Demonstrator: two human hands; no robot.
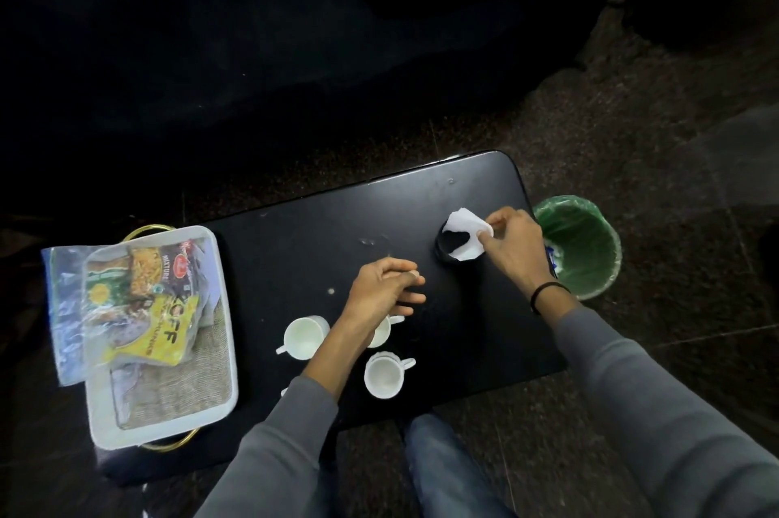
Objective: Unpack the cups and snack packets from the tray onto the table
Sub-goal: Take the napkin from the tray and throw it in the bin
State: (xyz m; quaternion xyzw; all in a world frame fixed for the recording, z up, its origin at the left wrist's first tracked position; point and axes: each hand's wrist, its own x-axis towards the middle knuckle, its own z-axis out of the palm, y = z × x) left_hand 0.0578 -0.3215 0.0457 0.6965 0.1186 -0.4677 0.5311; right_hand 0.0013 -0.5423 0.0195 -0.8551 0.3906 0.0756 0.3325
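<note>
White ceramic cups [382, 374] stand on the black table [320, 231] under and beside the left hand [381, 285], which hovers empty with fingers loosely curled. Snack packets [143, 298] wait in the tray [168, 429], far to its left. The right hand [508, 241] pinches white paper [461, 222] over a dark container [449, 250], probably clearing wrapping beside the green bin [586, 247].

Black table [320, 231] with rounded corners, standing on speckled stone floor [632, 129]. At left end: white rectangular tray [227, 332]. Near edge, centre: three white cups [384, 374], close together, upright. Far right: small dark round container [452, 248], white paper across its top. Beside right end, on floor: green-lined bin [586, 260].
</note>
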